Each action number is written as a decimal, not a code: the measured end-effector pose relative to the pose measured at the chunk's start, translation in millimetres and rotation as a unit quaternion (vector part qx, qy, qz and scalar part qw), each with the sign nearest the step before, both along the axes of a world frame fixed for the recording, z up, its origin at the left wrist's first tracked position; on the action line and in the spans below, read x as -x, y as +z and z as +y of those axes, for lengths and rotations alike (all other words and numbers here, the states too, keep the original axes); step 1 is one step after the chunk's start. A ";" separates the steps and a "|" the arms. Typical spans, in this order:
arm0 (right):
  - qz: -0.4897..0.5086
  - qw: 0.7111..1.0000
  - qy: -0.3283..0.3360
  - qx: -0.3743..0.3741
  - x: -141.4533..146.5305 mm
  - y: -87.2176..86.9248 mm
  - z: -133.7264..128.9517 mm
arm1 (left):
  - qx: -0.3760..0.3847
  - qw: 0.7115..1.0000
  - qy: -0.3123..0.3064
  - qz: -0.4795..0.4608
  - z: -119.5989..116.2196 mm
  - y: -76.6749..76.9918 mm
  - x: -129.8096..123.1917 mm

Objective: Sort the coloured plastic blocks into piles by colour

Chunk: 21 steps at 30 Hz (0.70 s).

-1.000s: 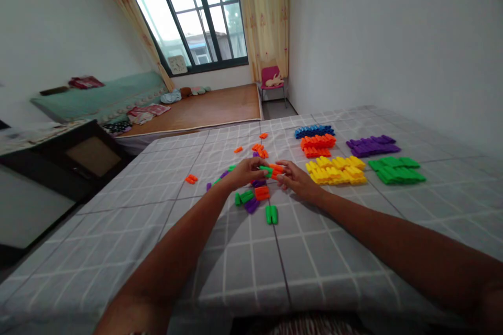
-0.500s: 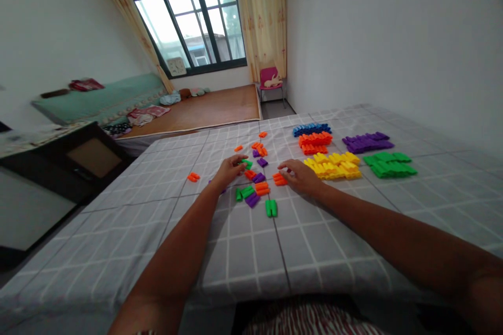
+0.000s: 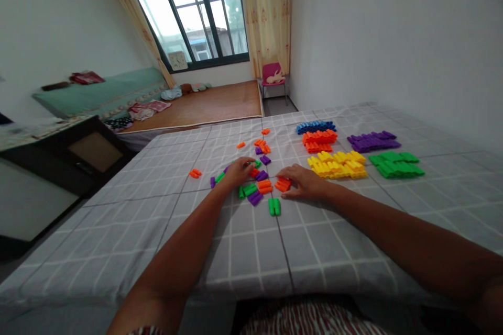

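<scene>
Loose orange, purple and green plastic pieces lie scattered mid-table. My left hand [image 3: 239, 171] reaches over their left part, fingers bent down beside a small orange piece [image 3: 254, 172] and a green one [image 3: 258, 164]; what its fingertips grip, if anything, is hidden. My right hand [image 3: 302, 181] is at the right of the scatter, its thumb and fingers apart around an orange piece [image 3: 283, 184] lying on the cloth. Between the hands are a purple piece [image 3: 261, 175] and an orange piece [image 3: 264, 187]. Nearest me lies a green piece [image 3: 274, 207].
Sorted piles stand at the right: blue [image 3: 316, 126], orange [image 3: 319, 141], yellow [image 3: 337, 165], purple [image 3: 373, 141] and green [image 3: 396, 164]. A checked grey cloth [image 3: 322, 246] covers the table. Beyond it are a low bed [image 3: 220, 102] and a pink chair [image 3: 271, 70].
My left hand has moved slightly right, uncovering green and purple pieces at its left. My right hand's fingers have come around the orange piece. The view has shifted slightly.
</scene>
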State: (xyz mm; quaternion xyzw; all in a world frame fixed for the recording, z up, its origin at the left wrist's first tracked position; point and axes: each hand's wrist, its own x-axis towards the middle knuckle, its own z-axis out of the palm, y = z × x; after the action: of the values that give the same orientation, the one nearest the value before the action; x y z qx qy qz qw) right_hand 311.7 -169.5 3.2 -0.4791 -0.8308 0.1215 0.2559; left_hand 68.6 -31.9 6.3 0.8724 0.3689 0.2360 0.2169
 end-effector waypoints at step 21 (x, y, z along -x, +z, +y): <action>0.065 0.990 -0.117 -0.034 -55.3 46.2 16.0 | 0.009 0.999 0.019 0.023 -7.6 8.1 -4.5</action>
State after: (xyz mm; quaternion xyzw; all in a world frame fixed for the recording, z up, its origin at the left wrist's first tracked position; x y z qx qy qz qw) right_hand 367.0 -153.5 49.4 -0.5549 -0.7546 0.0930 0.3376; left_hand 73.1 -39.5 14.5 0.8684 0.3928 0.2162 0.2118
